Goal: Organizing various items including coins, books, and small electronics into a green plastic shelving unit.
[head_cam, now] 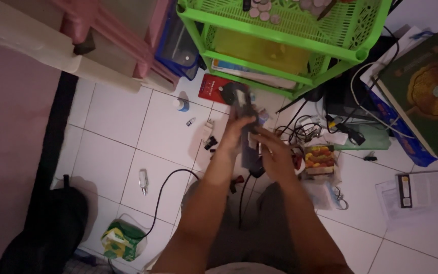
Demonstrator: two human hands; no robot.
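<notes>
While both my hands meet over the floor, these lines run from nearest to farthest

Lap: my knees sit just under the forearms, a black cord (164,189) curling off to the left over the tiles (117,152)

Right hand (276,157): fingers curled around the lower end of the tool (245,127), closed on it; this is the nearer hand

Left hand (236,133): higher on the tool, fingers wrapped across its middle, holding it; the picture is blurred, so I cannot tell which fingertips press

Tool: dark and slim, a rounder head at the far end; its long axis runs nearly straight away from me, tipped slightly left, from right hand below to left hand above

Beside the right hand: a small box (320,159) with a fruit picture, just to the right, apart from my fingers

Beyond the tool's head: a red packet (213,87), near it

Farthest: a green rack (300,40) above it all, a book (427,86) at far right
</notes>
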